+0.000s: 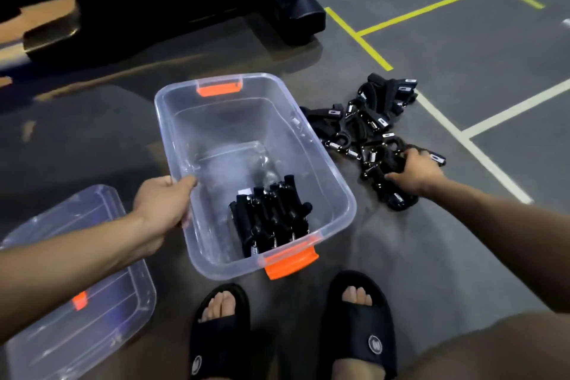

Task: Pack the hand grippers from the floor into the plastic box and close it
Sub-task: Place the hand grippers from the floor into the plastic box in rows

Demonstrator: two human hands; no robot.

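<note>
At three o'clock of the box (336, 182), right hand (415, 171) clamps a gripper (393, 163), left hand (163, 203) grips the rim; tangled springs may drag neighbours along.

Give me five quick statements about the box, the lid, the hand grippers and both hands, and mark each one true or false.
1. The left hand holds the rim of the plastic box. True.
2. The lid is clipped onto the box. False: it lies on the floor, to the left of the box.
3. Some hand grippers are already in the box. True.
4. The right hand hangs free above the box. False: it grips one in the pile of hand grippers on the floor.
5. The box's latches are blue. False: the near latch is orange.
</note>
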